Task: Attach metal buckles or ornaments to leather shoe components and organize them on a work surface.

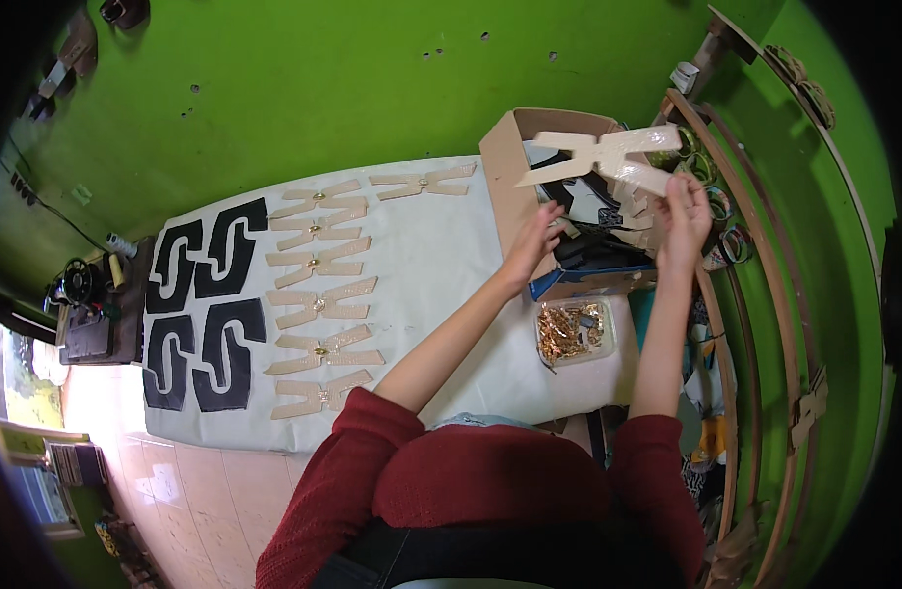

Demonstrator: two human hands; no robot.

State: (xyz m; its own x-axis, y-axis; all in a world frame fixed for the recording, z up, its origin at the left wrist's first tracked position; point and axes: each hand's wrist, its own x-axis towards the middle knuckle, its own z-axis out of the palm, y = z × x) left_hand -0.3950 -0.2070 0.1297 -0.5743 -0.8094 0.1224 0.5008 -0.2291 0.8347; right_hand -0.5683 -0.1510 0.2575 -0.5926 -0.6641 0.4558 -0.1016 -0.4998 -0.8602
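Observation:
My right hand (684,221) pinches one leg of a beige, glossy X-shaped strap piece (608,155) and holds it up over an open cardboard box (508,187). My left hand (535,245) is at the box's left side, its fingers apart and nothing visible in them. Black pieces (600,249) and pale sheets lie inside the box. Just in front of it stands a clear plastic tub (610,344) of small gold-coloured metal parts. Several similar beige strap pieces (318,306), most with a shiny ornament at the centre, lie in a column on the white-covered table (436,285).
Several black S-shaped pieces (230,355) lie flat at the table's left. A sewing machine (83,294) stands beyond that end, beside thread spools (117,270). Wooden rack rails (755,255) rise close on the right. Behind the table is a green wall (353,98).

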